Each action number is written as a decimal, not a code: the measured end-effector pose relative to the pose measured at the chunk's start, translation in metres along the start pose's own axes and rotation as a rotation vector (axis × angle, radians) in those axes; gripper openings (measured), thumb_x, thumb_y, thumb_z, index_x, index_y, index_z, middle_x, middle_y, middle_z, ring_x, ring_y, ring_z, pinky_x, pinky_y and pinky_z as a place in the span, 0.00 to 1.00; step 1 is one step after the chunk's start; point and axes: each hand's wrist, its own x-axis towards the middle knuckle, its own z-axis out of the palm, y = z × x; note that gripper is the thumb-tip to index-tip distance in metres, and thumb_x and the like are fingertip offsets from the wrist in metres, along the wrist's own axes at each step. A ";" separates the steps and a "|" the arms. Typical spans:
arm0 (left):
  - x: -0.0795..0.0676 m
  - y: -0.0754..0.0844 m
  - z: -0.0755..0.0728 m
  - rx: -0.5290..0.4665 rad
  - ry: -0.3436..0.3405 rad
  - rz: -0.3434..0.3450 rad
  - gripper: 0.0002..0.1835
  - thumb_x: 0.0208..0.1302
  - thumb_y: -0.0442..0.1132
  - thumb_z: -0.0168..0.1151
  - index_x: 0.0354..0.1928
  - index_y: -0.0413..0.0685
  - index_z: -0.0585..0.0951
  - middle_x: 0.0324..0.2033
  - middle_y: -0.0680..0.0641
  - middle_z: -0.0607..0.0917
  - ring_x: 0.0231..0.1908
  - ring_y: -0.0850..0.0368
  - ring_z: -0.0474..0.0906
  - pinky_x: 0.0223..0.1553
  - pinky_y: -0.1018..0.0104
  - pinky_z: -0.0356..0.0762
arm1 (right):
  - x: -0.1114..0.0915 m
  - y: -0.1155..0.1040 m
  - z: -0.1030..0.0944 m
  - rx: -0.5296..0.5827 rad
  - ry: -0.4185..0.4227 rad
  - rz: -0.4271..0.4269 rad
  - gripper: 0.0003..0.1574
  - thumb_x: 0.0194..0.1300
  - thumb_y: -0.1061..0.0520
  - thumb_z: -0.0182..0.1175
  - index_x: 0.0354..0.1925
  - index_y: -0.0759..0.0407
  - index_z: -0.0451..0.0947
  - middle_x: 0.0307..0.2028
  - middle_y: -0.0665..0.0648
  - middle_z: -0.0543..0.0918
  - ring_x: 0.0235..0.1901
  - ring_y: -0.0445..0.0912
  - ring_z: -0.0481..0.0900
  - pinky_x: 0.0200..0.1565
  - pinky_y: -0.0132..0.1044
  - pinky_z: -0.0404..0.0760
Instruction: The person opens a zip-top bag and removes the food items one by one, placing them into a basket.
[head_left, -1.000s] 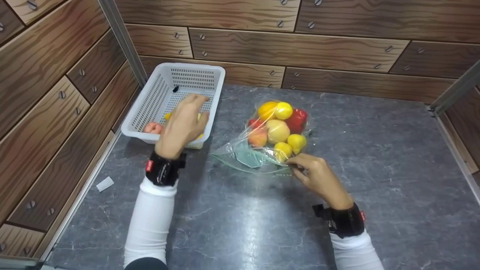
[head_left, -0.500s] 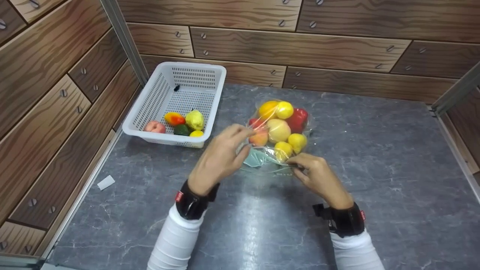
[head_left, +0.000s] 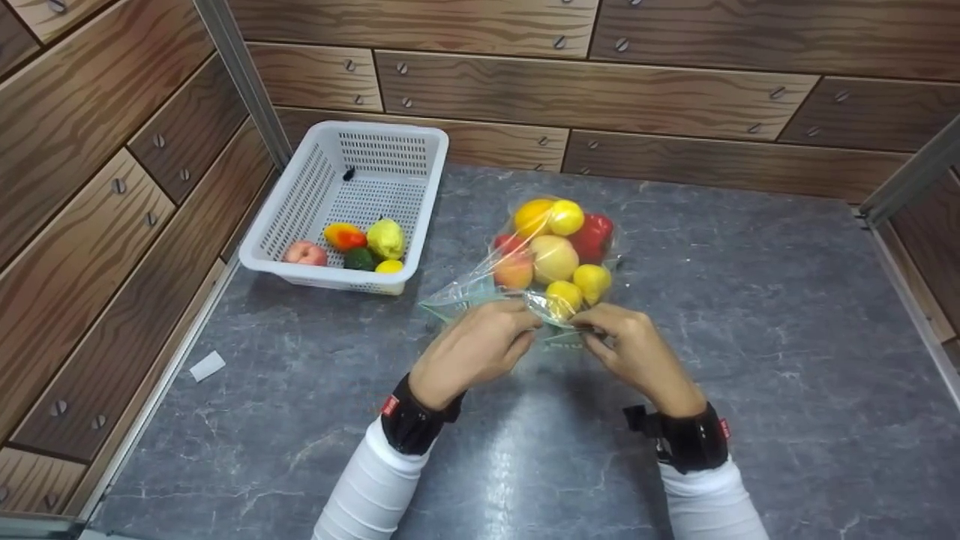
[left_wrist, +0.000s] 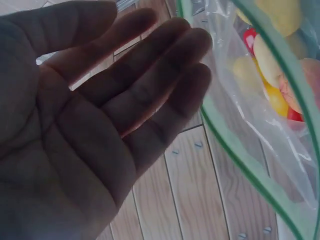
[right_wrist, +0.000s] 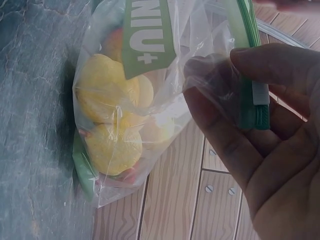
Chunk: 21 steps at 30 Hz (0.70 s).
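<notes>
A clear zip bag with a green seal lies on the table, full of toy fruit and a red bell pepper. My right hand pinches one end of the seal, beside a white slider. At the bag's mouth is my left hand; in the left wrist view its fingers are loosely extended with nothing held, next to the green seal. The head view hides whether those fingertips touch the bag. Yellow fruit shows through the plastic in the right wrist view.
A white perforated basket stands at the back left. Inside are a peach, a mango, a yellow-green pear and other fruit. A white paper scrap lies at left. Wood-patterned walls border the table.
My left hand has moved from over the basket, rightward and toward me, to the bag's mouth. The right hand keeps its hold on the seal's end. The basket's fruit is now uncovered.
</notes>
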 end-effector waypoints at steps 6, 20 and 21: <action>0.002 -0.001 0.008 0.029 -0.068 -0.061 0.10 0.75 0.33 0.56 0.45 0.50 0.87 0.35 0.52 0.87 0.39 0.57 0.84 0.44 0.63 0.83 | 0.000 -0.002 -0.002 -0.010 0.002 -0.002 0.19 0.51 0.77 0.71 0.42 0.65 0.87 0.39 0.60 0.89 0.36 0.52 0.88 0.38 0.42 0.89; 0.017 -0.016 0.040 0.053 -0.129 -0.184 0.09 0.72 0.33 0.56 0.35 0.46 0.84 0.29 0.48 0.84 0.31 0.54 0.81 0.34 0.62 0.82 | 0.001 -0.003 0.000 -0.011 0.023 -0.049 0.18 0.52 0.77 0.70 0.41 0.66 0.87 0.38 0.61 0.89 0.35 0.52 0.88 0.37 0.42 0.89; 0.019 -0.018 0.043 0.047 -0.127 -0.197 0.08 0.70 0.32 0.57 0.34 0.46 0.84 0.29 0.48 0.84 0.31 0.53 0.81 0.34 0.62 0.82 | 0.001 -0.003 -0.001 -0.010 0.023 -0.051 0.18 0.52 0.77 0.70 0.41 0.66 0.87 0.38 0.61 0.89 0.34 0.53 0.88 0.37 0.42 0.89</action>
